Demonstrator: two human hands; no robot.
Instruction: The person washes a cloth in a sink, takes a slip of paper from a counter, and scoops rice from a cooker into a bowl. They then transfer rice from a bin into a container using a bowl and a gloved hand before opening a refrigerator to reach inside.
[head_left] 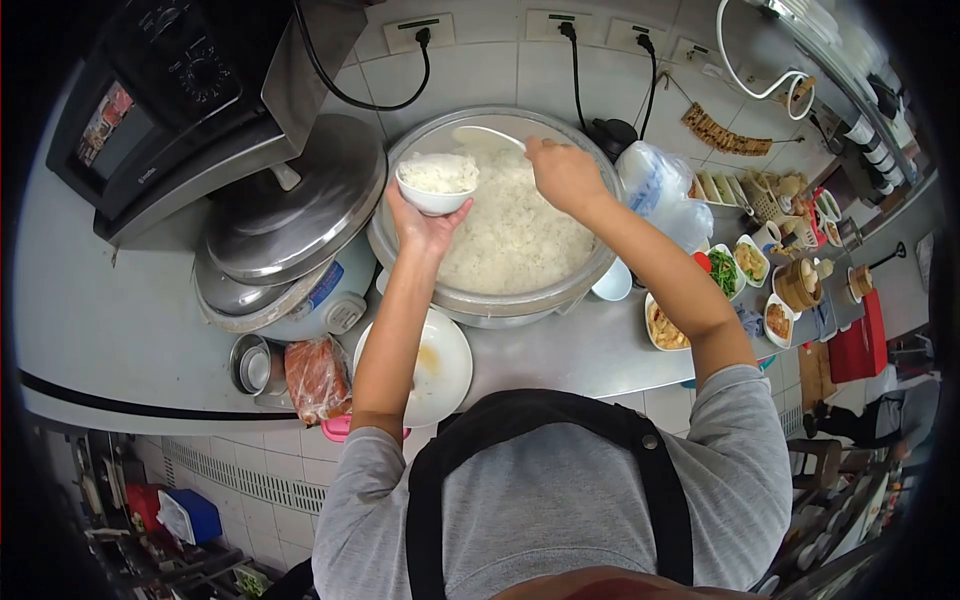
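A white bowl (437, 201) heaped with cooked rice (440, 173) rests in my left hand (425, 225), whose fingers curl around it from below. It is held over the left side of a large round rice cooker pot (383, 232). My right hand (567, 178) is closed on the handle of a pale rice paddle (490, 132), above the right part of the pot. The paddle's blade points left, near the pot's far inner wall. Loose white rice (520, 235) fills much of the pot below both hands.
Left of the pot, a big metal lid (300, 215) leans on another cooker (335, 300), beneath a microwave (165, 110). A white plate (447, 365) and wrapped meat (317, 375) lie in front. At right are plastic bags (660, 190) and several dishes of food, including greens (722, 270).
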